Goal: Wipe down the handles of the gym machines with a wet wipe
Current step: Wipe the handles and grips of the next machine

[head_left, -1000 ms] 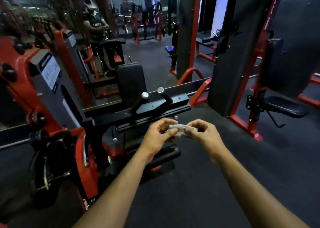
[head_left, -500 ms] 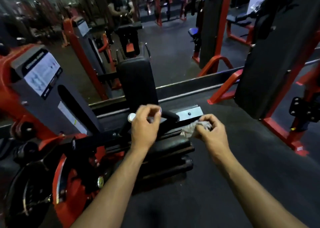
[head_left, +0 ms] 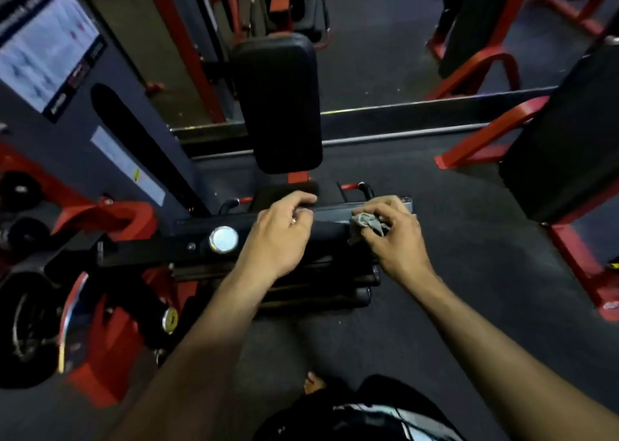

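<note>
A black machine handle [head_left: 330, 229] runs left to right, ending in a chrome cap [head_left: 223, 238] on its left. My left hand [head_left: 278, 239] lies over the handle just right of the cap, fingers curled round its far side. My right hand [head_left: 398, 239] pinches a crumpled grey wet wipe [head_left: 365, 223] and holds it against the handle's right part, near a grey metal plate [head_left: 407, 202].
A black back pad [head_left: 278, 105] stands upright just beyond the handle. The grey weight-stack cover with an instruction placard [head_left: 43, 48] rises at left over red frame parts [head_left: 110, 216]. Red frame legs [head_left: 482, 139] and a black pad [head_left: 569, 139] stand at right. Dark rubber floor [head_left: 469, 273] surrounds me.
The view has dropped and closed in on the machine. My left hand let go of the wipe and took the handle; my right hand brought the wipe down onto the handle.
</note>
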A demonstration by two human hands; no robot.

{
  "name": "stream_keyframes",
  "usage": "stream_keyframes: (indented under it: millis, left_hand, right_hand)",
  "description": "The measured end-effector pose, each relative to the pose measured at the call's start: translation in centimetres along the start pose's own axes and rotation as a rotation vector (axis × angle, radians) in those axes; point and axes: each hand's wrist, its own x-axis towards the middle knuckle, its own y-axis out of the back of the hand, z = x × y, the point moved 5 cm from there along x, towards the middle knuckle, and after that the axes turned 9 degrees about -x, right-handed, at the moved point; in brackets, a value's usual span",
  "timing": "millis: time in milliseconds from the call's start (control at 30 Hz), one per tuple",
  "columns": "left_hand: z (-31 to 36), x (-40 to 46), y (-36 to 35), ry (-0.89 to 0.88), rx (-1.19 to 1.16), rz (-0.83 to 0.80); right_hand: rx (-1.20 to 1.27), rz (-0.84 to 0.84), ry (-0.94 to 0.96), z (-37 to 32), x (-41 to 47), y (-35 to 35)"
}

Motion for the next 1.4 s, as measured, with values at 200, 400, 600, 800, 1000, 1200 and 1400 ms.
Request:
stream_keyframes:
  millis: [200,400,600,800,1000,1200,1400]
  left_hand:
    - [0.2,-0.4,0.0,0.237,0.057,-0.007]
    - [1.0,-0.8,-0.7,0.393,0.073,-0.022]
    - [2.3,-1.7,-1.8,0.648,-0.381,0.362]
    - [2.9,-1.9,-2.2,0.609,-0.316,0.649]
    - [2.4,-1.9,-3.0,0.598,-0.437,0.816]
    - [1.7,-2.2,-3.3,0.393,-0.477,1.060]
    - [1.2,-2.1,-3.2,0.363,-0.480,1.191]
  right_hand:
    - [0.126,-0.214,0.038,2.3,2.0,-2.1]
    - [0.185,-0.515,0.190,4.3,5.3,-2.2]
    - [0.251,-0.669,0.396,4.7,9.4,-1.0]
    - [0.341,-0.791,0.462,4.0,10.3,-2.3]
    - [0.305,-0.907,0.502,4.3,9.7,-3.2]
    - [0.341,-1.040,0.562,3.2,11.5,-4.3]
    - [0.511,-1.101,0.686,0.5,14.3,-6.9]
